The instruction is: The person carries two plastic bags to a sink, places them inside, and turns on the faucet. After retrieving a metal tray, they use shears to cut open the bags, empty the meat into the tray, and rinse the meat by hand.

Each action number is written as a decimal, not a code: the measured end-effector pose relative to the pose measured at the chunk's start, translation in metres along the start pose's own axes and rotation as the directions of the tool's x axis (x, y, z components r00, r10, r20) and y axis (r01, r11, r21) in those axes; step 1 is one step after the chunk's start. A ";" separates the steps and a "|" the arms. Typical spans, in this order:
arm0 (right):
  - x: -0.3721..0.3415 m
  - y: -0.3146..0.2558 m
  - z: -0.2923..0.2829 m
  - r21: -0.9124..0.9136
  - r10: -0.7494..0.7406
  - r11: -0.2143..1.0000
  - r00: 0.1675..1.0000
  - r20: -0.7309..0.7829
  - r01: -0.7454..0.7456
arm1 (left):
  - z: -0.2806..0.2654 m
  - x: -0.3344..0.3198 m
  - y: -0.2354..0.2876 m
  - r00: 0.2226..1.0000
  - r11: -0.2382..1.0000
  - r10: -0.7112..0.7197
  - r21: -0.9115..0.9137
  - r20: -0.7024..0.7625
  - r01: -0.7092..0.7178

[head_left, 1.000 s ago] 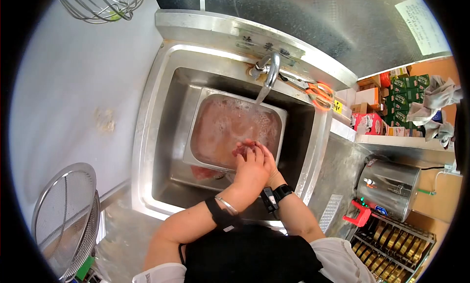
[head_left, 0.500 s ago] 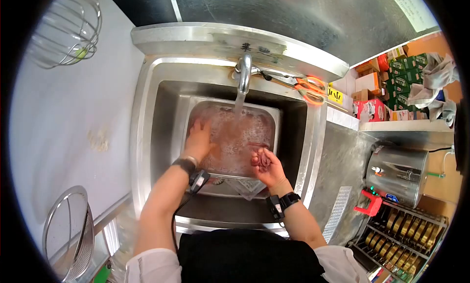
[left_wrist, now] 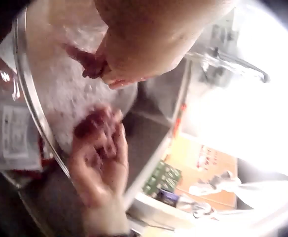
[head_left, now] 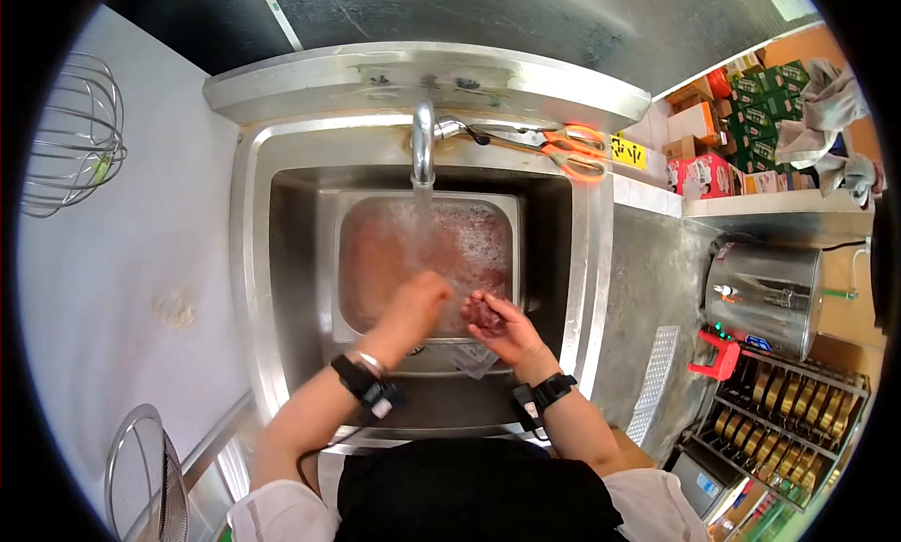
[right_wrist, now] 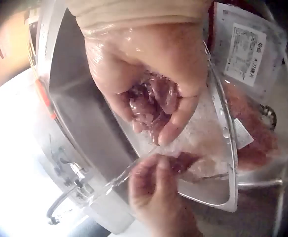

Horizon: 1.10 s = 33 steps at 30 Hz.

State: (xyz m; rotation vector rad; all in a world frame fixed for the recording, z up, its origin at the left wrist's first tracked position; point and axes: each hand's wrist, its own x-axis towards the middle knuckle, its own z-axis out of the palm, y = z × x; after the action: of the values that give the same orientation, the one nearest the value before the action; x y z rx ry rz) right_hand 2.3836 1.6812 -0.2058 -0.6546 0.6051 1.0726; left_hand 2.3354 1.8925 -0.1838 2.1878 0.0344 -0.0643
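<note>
A metal pan [head_left: 340, 335] of reddish, foamy water stands in the sink. Over its near right part, my right hand [head_left: 518, 337] is turned palm up, fingers curled around a wet clump of dark red meat [right_wrist: 154, 101]. Just left of it is my left hand [head_left: 413, 309], close over the water. Seen from the right wrist, the thumb and fingers of that left hand pinch a slice of dark red meat [right_wrist: 186, 163]. Water runs from the faucet [head_left: 423, 152] into the pan beyond both hands.
Printed plastic packaging [right_wrist: 247, 52] and a reddish pack [right_wrist: 255, 131] lie in the sink beside the pan. Orange-handled scissors [head_left: 574, 152] rest on the sink's back ledge. At left are a wire whisk [head_left: 80, 134] and a mesh strainer [head_left: 141, 476]; a metal tank [head_left: 765, 289] stands right.
The hands were together over the pan's near edge, then the left dipped into the water at left. Now it has come back right, pinching a meat slice. The right hand keeps its clump.
</note>
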 end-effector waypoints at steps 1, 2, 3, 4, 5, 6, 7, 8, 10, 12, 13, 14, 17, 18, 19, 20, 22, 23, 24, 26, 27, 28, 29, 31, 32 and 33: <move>0.002 0.003 0.003 0.061 0.016 0.998 1.000 0.000 -0.016 | 0.005 -0.004 0.022 0.998 0.995 0.061 -0.078 -0.005 -0.062; 0.005 0.006 0.007 0.120 0.032 0.992 0.999 0.002 -0.032 | 0.012 -0.007 0.039 0.992 0.980 0.122 -0.154 -0.017 -0.123; 0.008 0.008 0.017 0.125 0.000 0.992 1.000 0.006 -0.001 | 0.019 -0.008 0.048 0.984 0.979 0.172 -0.121 0.038 -0.166; 0.011 0.008 0.013 0.144 0.003 0.990 0.999 0.043 -0.009 | 0.026 -0.008 0.056 0.971 0.973 0.219 -0.090 0.095 -0.211; 0.018 0.009 0.005 0.163 0.005 0.986 0.997 0.080 -0.018 | 0.028 -0.007 0.059 0.953 0.965 0.263 -0.060 0.154 -0.256; 0.022 0.009 0.000 0.183 0.006 0.983 0.993 0.118 -0.028 | 0.024 -0.004 0.064 0.957 0.957 0.286 -0.050 0.041 -0.284; 0.021 0.009 0.001 0.127 -0.046 0.991 0.997 0.065 0.038 | 0.017 0.001 0.070 0.950 0.951 0.305 -0.040 -0.068 -0.308; 0.016 0.007 -0.002 0.198 -0.032 0.980 0.997 0.075 0.016 | 0.014 0.007 0.073 0.932 0.944 0.318 -0.028 -0.175 -0.328; 0.001 -0.003 -0.006 0.337 -0.009 0.941 0.995 0.104 -0.027 | 0.011 0.026 0.043 0.966 0.996 0.079 -0.011 -0.247 -0.084; -0.008 -0.011 -0.011 0.332 -0.080 0.943 0.977 0.200 0.009 | 0.038 0.047 0.002 0.969 0.990 -0.135 0.008 -0.207 0.139; -0.013 -0.013 -0.016 0.333 -0.105 0.942 0.973 0.207 0.031 | 0.057 0.056 -0.016 0.972 0.980 -0.143 0.112 -0.188 0.166; -0.018 -0.015 -0.019 0.335 -0.131 0.941 0.968 0.213 0.053 | 0.074 0.063 -0.026 0.974 0.958 -0.153 0.214 -0.168 0.188; -0.031 -0.019 -0.016 0.322 -0.133 0.943 0.982 0.133 0.084 | 0.117 0.085 -0.019 0.922 0.785 -0.387 0.533 0.023 0.316; -0.033 -0.017 -0.018 0.312 -0.136 0.946 0.983 0.124 0.091 | 0.124 0.088 -0.019 0.886 0.823 -0.440 0.462 0.149 0.331; -0.034 -0.016 -0.019 0.313 -0.139 0.945 0.982 0.129 0.093 | 0.130 0.089 -0.020 0.835 0.850 -0.475 0.391 0.276 0.354; -0.037 -0.016 -0.020 0.312 -0.136 0.946 0.983 0.120 0.093 | 0.133 0.088 -0.022 0.772 0.865 -0.492 0.322 0.401 0.384; -0.041 -0.015 -0.018 0.313 -0.130 0.946 0.985 0.111 0.090 | 0.125 0.062 -0.013 0.868 0.897 -0.376 0.364 0.325 0.252; -0.040 -0.015 -0.018 0.301 -0.127 0.950 0.985 0.118 0.087 | 0.119 0.050 -0.011 0.906 0.901 -0.309 0.393 0.289 0.182; -0.040 -0.015 -0.018 0.289 -0.126 0.954 0.984 0.125 0.085 | 0.114 0.042 -0.015 0.861 0.889 -0.343 0.425 0.376 0.168; -0.039 -0.014 -0.018 0.271 -0.120 0.959 0.984 0.129 0.081 | 0.104 0.029 -0.026 0.742 0.869 -0.408 0.476 0.532 0.136; -0.038 -0.014 -0.018 0.263 -0.115 0.962 0.985 0.130 0.077 | 0.096 0.027 -0.034 0.718 0.876 -0.393 0.472 0.575 0.101; -0.035 -0.014 -0.018 0.252 -0.109 0.965 0.985 0.133 0.073 | 0.087 0.026 -0.042 0.692 0.882 -0.378 0.466 0.615 0.068; -0.032 -0.012 -0.020 0.233 -0.101 0.970 0.987 0.128 0.069 | 0.080 0.025 -0.048 0.665 0.888 -0.364 0.458 0.653 0.036; -0.028 -0.008 -0.022 0.196 -0.088 0.978 0.990 0.112 0.064 | 0.061 0.019 -0.036 0.890 0.948 -0.204 0.311 0.407 0.075; -0.028 -0.006 -0.018 0.187 -0.087 0.980 0.994 0.062 0.074 | 0.049 0.016 -0.025 0.959 0.970 -0.128 0.231 0.254 0.069; -0.028 -0.004 -0.008 0.176 -0.087 0.981 0.996 0.011 0.084 | 0.033 0.014 0.003 0.983 0.986 -0.044 0.164 0.180 0.014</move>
State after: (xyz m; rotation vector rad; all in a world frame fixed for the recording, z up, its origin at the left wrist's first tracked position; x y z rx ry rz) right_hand 2.3765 1.6573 -0.1895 -0.5122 0.6417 0.9321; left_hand 2.3488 1.8639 -0.2016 2.3347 -0.0439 -0.2936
